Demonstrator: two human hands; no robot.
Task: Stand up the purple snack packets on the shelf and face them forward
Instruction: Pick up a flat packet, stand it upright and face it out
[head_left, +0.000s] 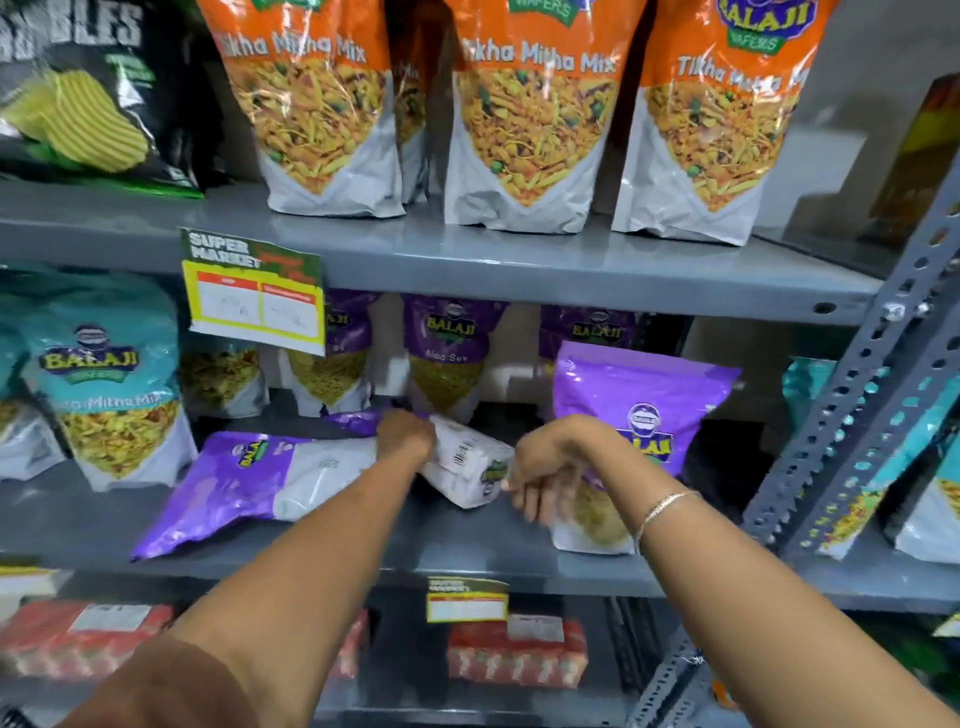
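The grey metal shelf (311, 540) carries glossy purple snack packets: one flat (244, 483), one upright (641, 410) (others upright behind).

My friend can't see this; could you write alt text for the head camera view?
Two bare hands, left hand and right hand, reach a fallen purple packet on a grey shelf; another packet lies flat, one stands.

Both arms stretched forward, pretty much parallel. Left hand (406, 432) is farther in, fingers curled down out of sight. Right hand (540, 475) is bent at the wrist, fingers loosely curled, bracelet on that forearm.
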